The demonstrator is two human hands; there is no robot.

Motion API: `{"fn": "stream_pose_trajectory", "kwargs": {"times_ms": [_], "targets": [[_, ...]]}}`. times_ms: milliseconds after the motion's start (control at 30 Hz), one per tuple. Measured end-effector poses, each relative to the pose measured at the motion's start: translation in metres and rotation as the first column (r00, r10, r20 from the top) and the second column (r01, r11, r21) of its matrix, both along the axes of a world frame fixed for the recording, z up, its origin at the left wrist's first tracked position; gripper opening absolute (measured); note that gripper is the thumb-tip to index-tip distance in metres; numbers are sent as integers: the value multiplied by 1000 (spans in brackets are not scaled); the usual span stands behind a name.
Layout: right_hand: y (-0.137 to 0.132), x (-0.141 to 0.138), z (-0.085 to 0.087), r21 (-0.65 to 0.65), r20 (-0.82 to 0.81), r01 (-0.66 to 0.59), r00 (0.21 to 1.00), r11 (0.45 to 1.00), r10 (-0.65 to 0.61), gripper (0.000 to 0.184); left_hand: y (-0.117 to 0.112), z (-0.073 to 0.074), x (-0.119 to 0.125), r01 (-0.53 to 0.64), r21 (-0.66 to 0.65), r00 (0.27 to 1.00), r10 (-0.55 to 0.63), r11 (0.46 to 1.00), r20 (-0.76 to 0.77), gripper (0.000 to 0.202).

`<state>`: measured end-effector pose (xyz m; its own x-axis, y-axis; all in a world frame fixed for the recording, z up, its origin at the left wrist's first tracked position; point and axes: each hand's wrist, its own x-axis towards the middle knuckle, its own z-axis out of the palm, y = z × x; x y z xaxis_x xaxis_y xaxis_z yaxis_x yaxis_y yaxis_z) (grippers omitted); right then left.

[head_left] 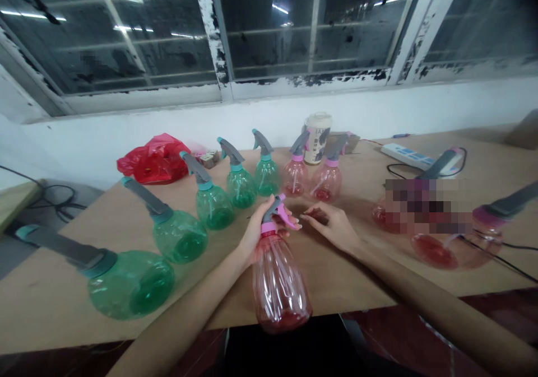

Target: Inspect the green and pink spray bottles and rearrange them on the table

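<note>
The grip of the left hand is closed around the neck of a clear pink, ribbed plastic spray bottle, which tilts with its base over the near edge of the brown wooden desk. The right hand is just beside its pink trigger, fingers bent; whether they pinch anything I cannot tell. Five round green spray bottles line the left side. Beyond, two round pink spray bottles stand before a white lidded cup.

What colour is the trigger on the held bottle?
The trigger is pink; the head view shows it best.
</note>
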<state>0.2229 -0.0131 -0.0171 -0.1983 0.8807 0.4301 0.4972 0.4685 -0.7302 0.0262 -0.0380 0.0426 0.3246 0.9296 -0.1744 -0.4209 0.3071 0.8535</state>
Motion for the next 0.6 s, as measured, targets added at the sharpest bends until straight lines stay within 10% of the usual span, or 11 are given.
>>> {"fn": "stream_pose_trajectory", "kwargs": {"times_ms": [600], "targets": [[2,4,-1,104,168,-18,986,994,0,14,4,-15,4,72,-176,996,-63,982,58,49]]}}
